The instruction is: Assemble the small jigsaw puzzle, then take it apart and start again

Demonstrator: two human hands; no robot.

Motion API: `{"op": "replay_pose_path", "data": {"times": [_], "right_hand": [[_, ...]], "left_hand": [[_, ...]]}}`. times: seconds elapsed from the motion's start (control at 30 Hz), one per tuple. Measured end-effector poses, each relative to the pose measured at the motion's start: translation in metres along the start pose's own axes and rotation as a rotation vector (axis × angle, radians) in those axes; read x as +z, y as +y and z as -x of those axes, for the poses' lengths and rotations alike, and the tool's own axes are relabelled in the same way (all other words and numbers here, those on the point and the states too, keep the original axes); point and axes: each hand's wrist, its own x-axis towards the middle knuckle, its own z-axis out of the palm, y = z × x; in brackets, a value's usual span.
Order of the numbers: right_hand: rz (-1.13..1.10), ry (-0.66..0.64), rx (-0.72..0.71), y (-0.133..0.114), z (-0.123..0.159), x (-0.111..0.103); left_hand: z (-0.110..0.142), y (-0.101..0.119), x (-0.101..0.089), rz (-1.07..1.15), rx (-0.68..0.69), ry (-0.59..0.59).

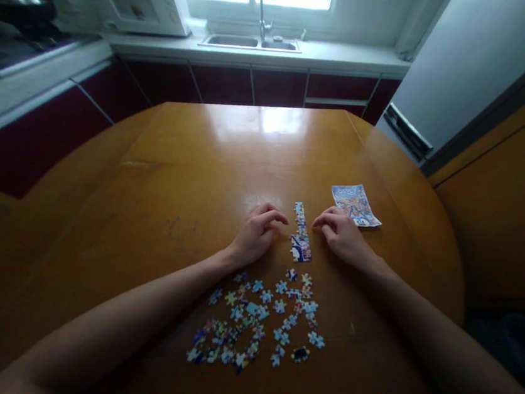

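A narrow strip of joined jigsaw puzzle pieces (302, 234) lies on the wooden table between my two hands. My left hand (256, 233) rests on the tabletop left of the strip, fingers loosely bent and index finger stretched toward it, with nothing seen in its grasp. On the other side, my right hand (342, 236) lies close to the strip's right edge, its fingers curled but apart and no piece visible in them. A colourful picture sheet (355, 202) lies just beyond the right hand. Nearer to me, many loose puzzle pieces (266, 297) are scattered, some heaped at the left.
The rounded wooden table (190, 170) reaches toward a counter with a sink (233, 41) and tap. A microwave (139, 4) and a wok (19, 2) on the stove stand to the left. A fridge (472, 63) is at the right.
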Motion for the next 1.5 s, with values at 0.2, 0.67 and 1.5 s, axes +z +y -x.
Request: {"op": "replay_pose_path", "data": {"times": [0.2, 0.67, 1.5], "right_hand": [[-0.019, -0.084, -0.026, -0.003, 0.001, -0.004], [0.017, -0.130, -0.044, -0.005, 0.001, -0.008], [0.026, -0.173, -0.034, -0.010, 0.003, -0.010]], "left_hand": [[0.000, 0.000, 0.000, 0.015, -0.005, -0.009], [0.000, 0.000, 0.000, 0.015, -0.003, 0.013], [0.000, -0.001, 0.000, 0.051, 0.002, 0.027]]}}
